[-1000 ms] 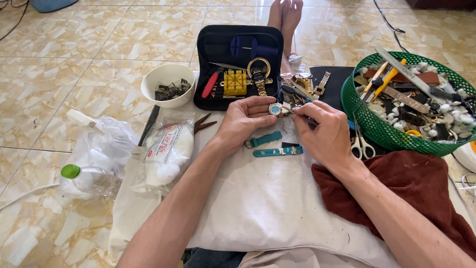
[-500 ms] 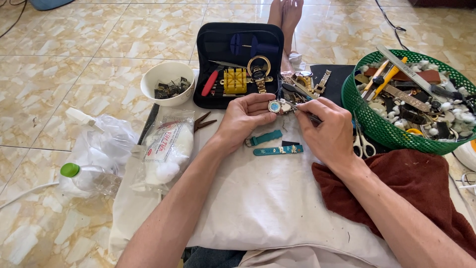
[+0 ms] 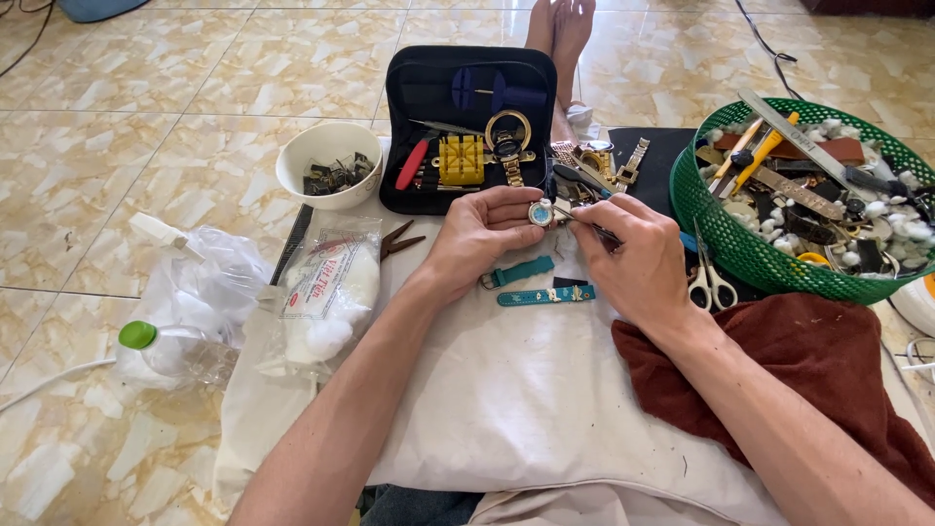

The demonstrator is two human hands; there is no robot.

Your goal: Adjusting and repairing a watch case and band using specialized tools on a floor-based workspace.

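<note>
My left hand [image 3: 480, 234] pinches a small round watch case [image 3: 542, 212] with a pale blue face, held above a white cushion [image 3: 506, 390]. My right hand [image 3: 633, 255] grips a thin metal tool [image 3: 584, 224] whose tip touches the case's right side. Two teal strap pieces [image 3: 531, 283] lie on the cushion just below my hands.
An open black tool case [image 3: 467, 127] with a yellow block, a red-handled tool and a gold watch lies behind. A white bowl [image 3: 329, 166] of small parts, a bag of cotton balls [image 3: 326, 292], scissors [image 3: 709, 282], a green basket [image 3: 740, 244] of tools, a brown cloth [image 3: 808, 370].
Both hands stay almost still; the watch case and tool tip shift only slightly as the right hand works at the case.
</note>
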